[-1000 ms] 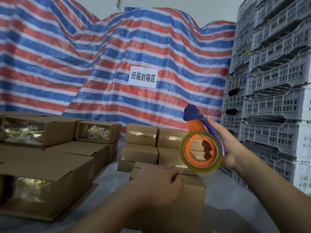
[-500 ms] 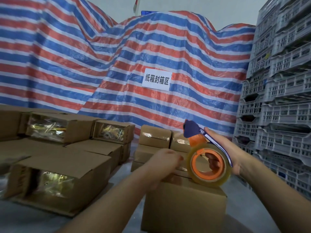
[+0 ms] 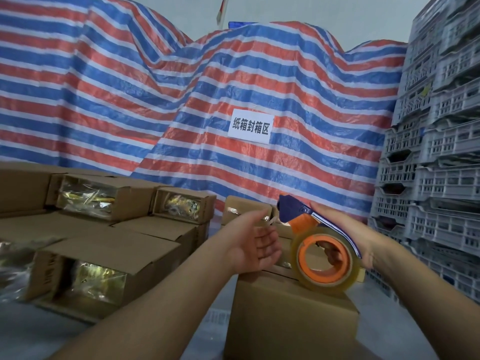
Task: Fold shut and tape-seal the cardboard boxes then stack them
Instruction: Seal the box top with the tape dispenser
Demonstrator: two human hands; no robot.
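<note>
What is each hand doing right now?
Left hand: open, palm up, holding nothing.
Right hand: closed on the tape dispenser, which rests on the box.

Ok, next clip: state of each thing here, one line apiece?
Near box: flaps folded shut.
Tape dispenser: gripped by right hand, roll resting on near box.
Left hand: open, palm up, fingers relaxed, holding nothing.
Left boxes: open-ended, contents showing.
Rear boxes: closed, stacked.

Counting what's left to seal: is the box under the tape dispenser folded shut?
Shut: the cardboard box shows a flat closed top, with the tape dispenser resting on it. Whether it's taped, cannot tell.
</note>
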